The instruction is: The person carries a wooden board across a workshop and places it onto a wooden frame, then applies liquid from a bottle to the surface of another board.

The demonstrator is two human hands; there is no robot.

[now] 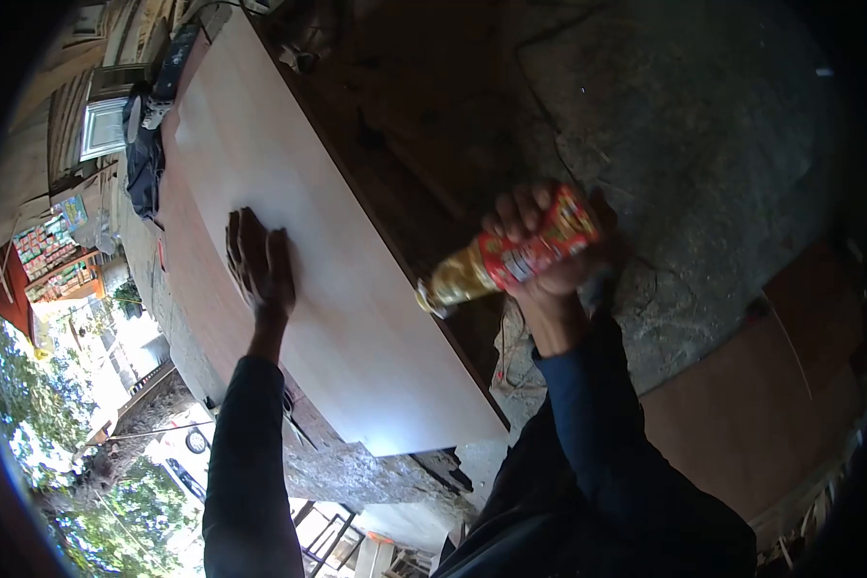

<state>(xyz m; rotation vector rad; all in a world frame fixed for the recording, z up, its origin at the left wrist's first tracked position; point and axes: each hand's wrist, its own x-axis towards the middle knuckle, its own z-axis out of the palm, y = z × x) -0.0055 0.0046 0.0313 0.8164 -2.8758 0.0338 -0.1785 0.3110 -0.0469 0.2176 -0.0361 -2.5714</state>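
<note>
A pale flat board (347, 279) lies across the middle of the view. On it rests my left hand (260, 260), laid flat with the fingers stretched out and holding nothing. My right hand (549, 246) is wrapped round a bottle (525, 258) with a red label and a yellowish neck. The bottle is tilted, its narrow end pointing left and down over the board's dark right edge. Part of the label is hidden by my fingers, and the hand is slightly blurred.
Dark cloth or a bag (144, 164) lies beyond the board's upper left. A brown sheet (742, 414) is on the floor at the lower right. Scissors (299, 424) lie near the board's lower left edge. Stacked packets (48, 250) show at the far left.
</note>
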